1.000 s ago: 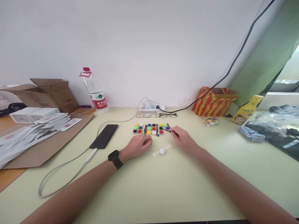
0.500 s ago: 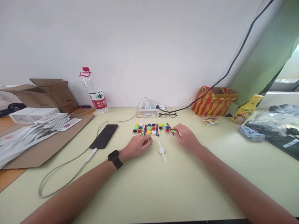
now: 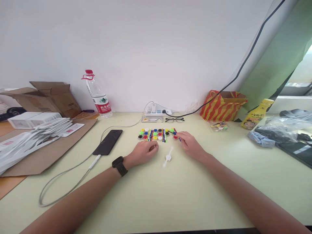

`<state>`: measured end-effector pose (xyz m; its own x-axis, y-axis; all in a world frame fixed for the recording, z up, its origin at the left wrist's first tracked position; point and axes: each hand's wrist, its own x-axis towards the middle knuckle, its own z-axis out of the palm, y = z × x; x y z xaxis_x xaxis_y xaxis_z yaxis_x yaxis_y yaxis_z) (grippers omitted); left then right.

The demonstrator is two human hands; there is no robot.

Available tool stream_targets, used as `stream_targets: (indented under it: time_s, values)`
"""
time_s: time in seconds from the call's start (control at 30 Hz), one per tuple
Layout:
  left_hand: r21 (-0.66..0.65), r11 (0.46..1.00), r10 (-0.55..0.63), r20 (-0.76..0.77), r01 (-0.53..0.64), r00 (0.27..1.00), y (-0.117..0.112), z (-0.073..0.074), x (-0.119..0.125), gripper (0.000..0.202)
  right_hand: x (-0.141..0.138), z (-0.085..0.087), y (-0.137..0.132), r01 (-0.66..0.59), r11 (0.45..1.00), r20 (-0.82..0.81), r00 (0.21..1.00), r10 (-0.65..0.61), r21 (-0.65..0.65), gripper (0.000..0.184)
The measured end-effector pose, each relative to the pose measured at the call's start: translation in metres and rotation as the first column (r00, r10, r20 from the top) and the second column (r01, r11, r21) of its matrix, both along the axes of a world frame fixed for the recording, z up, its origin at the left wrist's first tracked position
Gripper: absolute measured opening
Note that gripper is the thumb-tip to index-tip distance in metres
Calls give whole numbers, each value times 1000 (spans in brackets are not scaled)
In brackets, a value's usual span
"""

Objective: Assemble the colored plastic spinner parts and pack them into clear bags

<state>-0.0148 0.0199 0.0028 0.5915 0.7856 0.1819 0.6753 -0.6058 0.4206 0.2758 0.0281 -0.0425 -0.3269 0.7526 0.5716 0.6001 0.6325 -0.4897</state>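
While the right hand [image 3: 192, 146] pinches a slim black strip [image 3: 172, 131] at the disc rows' right end, the left hand [image 3: 145, 152] resting loosely closed, a careless sweep could dislodge the red-topped disc [image 3: 175, 137].

A pale green table [image 3: 151, 201] bears a phone [image 3: 107, 142], glasses [image 3: 174, 119], coloured discs [image 3: 155, 138] and a probably two-bladed spinner [image 3: 168, 158]

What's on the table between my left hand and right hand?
In the head view, a white two-armed spinner lies between your left hand and right hand, slightly nearer you; coloured discs sit beyond.
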Motion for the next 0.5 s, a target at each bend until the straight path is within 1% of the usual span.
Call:
stream_targets:
  time_s: [0.13,0.33,0.5]
  values:
    - [3,1000,5,3,-5,1000,0,1,1,29,0,2,-1,-19,999,14,1000,19,-28,39]
    - [3,1000,3,5,-3,1000,0,1,2,29,-2,2,-1,-27,1000,43,999,27,-6,40]
    - [0,1000,2,4,-2,1000,0,0,1,30,-1,4,-1,17,1000,74,997,-18,16,38]
